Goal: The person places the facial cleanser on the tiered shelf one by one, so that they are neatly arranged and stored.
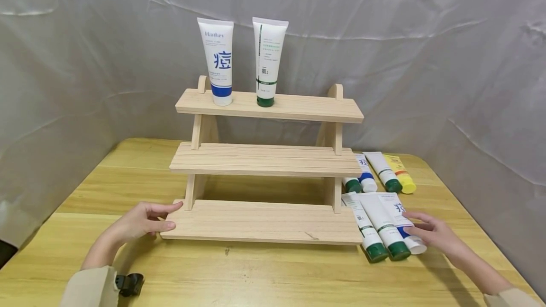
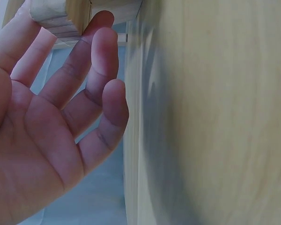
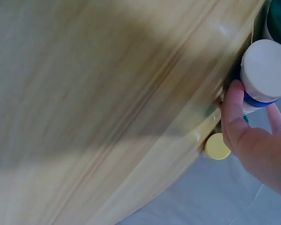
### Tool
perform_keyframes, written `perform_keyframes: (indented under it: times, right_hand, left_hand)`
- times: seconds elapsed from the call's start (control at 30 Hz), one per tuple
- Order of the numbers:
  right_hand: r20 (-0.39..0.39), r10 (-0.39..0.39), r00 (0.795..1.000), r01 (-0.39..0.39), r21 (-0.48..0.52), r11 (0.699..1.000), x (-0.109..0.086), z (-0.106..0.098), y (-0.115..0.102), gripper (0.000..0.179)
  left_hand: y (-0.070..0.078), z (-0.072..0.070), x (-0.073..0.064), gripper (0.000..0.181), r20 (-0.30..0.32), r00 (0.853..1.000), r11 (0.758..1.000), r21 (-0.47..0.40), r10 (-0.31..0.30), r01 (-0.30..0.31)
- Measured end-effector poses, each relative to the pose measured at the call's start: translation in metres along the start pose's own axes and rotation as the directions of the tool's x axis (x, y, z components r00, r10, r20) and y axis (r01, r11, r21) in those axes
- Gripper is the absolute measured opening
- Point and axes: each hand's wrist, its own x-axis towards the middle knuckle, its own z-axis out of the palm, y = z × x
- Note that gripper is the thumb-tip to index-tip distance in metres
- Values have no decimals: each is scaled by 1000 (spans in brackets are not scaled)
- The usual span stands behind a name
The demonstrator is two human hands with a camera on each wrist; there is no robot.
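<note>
A three-tier wooden display stand [image 1: 264, 221] stands on the table. My left hand [image 1: 147, 219] holds the left end of its bottom step, and in the left wrist view the wooden end [image 2: 61, 16] lies between my thumb and fingers. My right hand [image 1: 435, 236] grips a white tube with a blue band [image 1: 392, 203], which lies flat at the right of the stand. The right wrist view shows its white cap [image 3: 267, 68], with fingers on either side. Two tubes with green caps, one plain [image 1: 381, 219] and one printed [image 1: 362, 219], lie beside it.
On the top step stand a blue-banded tube [image 1: 217, 60] and a green-capped tube [image 1: 269, 60]. Behind the right hand lie several more tubes, including a yellow one [image 1: 400, 173]. Grey cloth [image 1: 426, 60] hangs behind the wooden table [image 1: 239, 278].
</note>
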Motion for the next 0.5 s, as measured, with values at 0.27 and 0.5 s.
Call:
perform_keyframes:
  times: [0.27, 0.5]
  right_hand:
    - [39, 23, 999, -23, -18, 1000, 3, -3, 1, 49]
    - [61, 33, 998, -34, 11, 999, 5, -5, 2, 43]
  left_hand:
    - [0, 0, 0, 53, 1, 1000, 1000, -3, 10, -10]
    - [-1, 1, 0, 53, 1, 1000, 1000, -5, 13, -13]
